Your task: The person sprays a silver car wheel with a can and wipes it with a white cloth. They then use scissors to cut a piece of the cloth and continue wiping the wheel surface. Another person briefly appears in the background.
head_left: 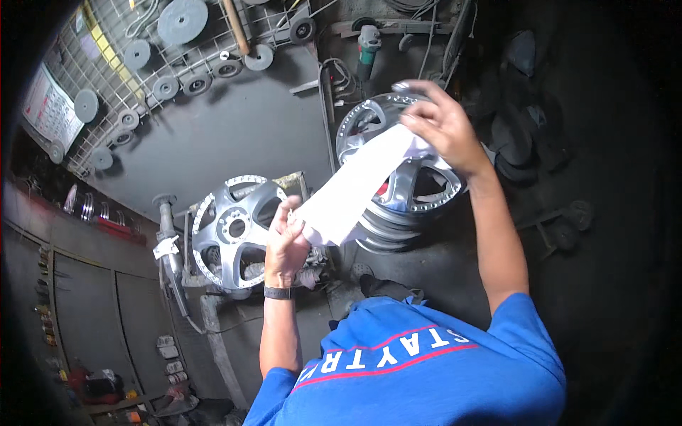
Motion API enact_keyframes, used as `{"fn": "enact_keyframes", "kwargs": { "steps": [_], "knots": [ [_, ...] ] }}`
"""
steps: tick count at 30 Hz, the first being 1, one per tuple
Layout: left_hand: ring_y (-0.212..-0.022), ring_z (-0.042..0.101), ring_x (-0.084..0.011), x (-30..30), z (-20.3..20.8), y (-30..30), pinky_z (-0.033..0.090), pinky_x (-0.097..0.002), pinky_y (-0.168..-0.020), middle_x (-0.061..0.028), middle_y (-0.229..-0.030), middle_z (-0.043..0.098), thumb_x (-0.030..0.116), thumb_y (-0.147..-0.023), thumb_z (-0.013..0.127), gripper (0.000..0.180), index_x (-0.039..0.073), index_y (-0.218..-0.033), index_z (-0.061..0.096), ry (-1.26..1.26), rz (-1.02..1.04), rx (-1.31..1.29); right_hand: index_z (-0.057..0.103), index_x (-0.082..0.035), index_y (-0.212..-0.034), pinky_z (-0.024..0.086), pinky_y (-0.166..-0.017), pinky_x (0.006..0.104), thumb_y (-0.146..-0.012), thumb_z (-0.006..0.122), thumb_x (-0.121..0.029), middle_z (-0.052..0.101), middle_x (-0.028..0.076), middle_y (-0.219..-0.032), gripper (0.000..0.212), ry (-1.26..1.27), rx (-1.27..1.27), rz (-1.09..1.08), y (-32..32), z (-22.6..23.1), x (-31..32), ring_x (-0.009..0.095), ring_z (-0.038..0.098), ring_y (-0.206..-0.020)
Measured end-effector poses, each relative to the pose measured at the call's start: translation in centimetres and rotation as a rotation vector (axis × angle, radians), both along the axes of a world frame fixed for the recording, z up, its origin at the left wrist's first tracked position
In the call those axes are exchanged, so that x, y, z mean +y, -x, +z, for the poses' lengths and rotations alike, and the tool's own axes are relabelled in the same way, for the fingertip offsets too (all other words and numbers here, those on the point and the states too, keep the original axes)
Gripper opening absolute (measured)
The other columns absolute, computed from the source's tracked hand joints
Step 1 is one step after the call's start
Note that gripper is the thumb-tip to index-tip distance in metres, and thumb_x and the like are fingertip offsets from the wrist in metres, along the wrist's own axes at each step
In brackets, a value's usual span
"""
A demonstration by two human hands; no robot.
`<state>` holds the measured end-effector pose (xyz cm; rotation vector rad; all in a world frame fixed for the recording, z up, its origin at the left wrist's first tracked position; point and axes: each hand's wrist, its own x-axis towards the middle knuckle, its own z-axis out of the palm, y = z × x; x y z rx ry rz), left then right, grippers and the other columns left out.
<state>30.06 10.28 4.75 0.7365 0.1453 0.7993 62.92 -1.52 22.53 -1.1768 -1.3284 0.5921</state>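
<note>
A white cloth (359,181) is stretched slantwise between my hands, its lower left end hanging a little looser. My left hand (285,245), with a dark band on the wrist, pinches that lower end. Farther up and to the right, my right hand (444,131) grips the other end; its fingers are curled and slightly blurred. Behind the cloth, a silver spoked wheel rim (432,186) lies on top of stacked rims, partly covered by the cloth and my right hand. Close beyond my left hand, another silver five-spoke wheel face (226,231) rests on a stand.
Grinding discs (182,21) hang on a wire rack along the far left wall. A green angle grinder (368,50) hangs at the back. Left of the wheel face stands a long grey power tool (169,248) with a cord. Dark clutter (515,142) lies at the right.
</note>
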Motion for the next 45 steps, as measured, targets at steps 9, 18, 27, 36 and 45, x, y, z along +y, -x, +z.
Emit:
{"fn": "enact_keyframes", "kwargs": {
  "steps": [9, 18, 27, 36, 45],
  "knots": [
    [-0.093, 0.074, -0.0085, -2.7, 7.5, -3.8, 0.059, -0.0235, -0.083, -0.0035, -0.102, 0.079, -0.001, -0.099, 0.083, 0.057, -0.003, -0.151, 0.058, -0.249, -0.109, 0.284, 0.034, -0.002, -0.169, 0.059, -0.111, 0.0413, -0.098, 0.080, 0.002, 0.069, 0.023, -0.145, 0.085, 0.059, 0.463, 0.262, 5.2, -8.8, -4.6, 0.032, 0.069, -0.134],
    [-0.075, 0.066, -0.0034, -5.0, 6.8, -6.1, 0.052, -0.0197, -0.068, 0.0016, -0.084, 0.075, 0.010, -0.102, 0.085, 0.027, 0.000, -0.119, 0.067, -0.397, 0.058, 0.478, 0.044, 0.003, -0.163, 0.057, -0.090, 0.0248, -0.096, 0.088, 0.000, 0.082, 0.006, -0.099, 0.080, 0.103, 0.336, 0.065, 8.0, -13.2, -5.0, 0.008, 0.073, -0.096],
    [-0.091, 0.071, -0.0076, -11.8, 4.2, -9.4, 0.056, -0.0263, -0.083, 0.0005, -0.102, 0.079, 0.026, -0.103, 0.086, 0.033, 0.001, -0.124, 0.078, -0.249, -0.367, 0.466, 0.047, -0.001, -0.158, 0.054, -0.087, 0.0219, -0.105, 0.073, 0.002, 0.073, 0.005, -0.104, 0.059, -0.172, 0.319, -0.169, 1.4, -11.3, -11.0, 0.008, 0.068, -0.094],
    [-0.122, 0.066, -0.0179, -20.1, 3.7, -18.2, 0.050, -0.0338, -0.109, -0.0068, -0.131, 0.073, 0.018, -0.099, 0.087, 0.028, 0.000, -0.119, 0.082, -0.602, -0.244, 0.383, 0.047, 0.007, -0.156, 0.054, -0.093, 0.0246, -0.105, 0.075, -0.010, 0.076, 0.005, -0.106, 0.060, -0.129, 0.200, -0.358, -13.0, -8.8, -28.0, 0.009, 0.069, -0.101],
    [-0.089, 0.066, -0.0050, -32.3, 4.2, -32.7, 0.056, -0.0253, -0.078, 0.0022, -0.103, 0.071, 0.034, -0.116, 0.068, 0.026, 0.009, -0.119, 0.067, -0.255, -0.489, 0.293, 0.011, -0.007, -0.181, 0.043, -0.125, 0.0410, -0.072, 0.105, -0.047, 0.046, 0.018, -0.172, 0.149, 0.172, 0.233, -0.052, -13.4, -15.3, -38.1, 0.027, 0.054, -0.150]
  ]
}}
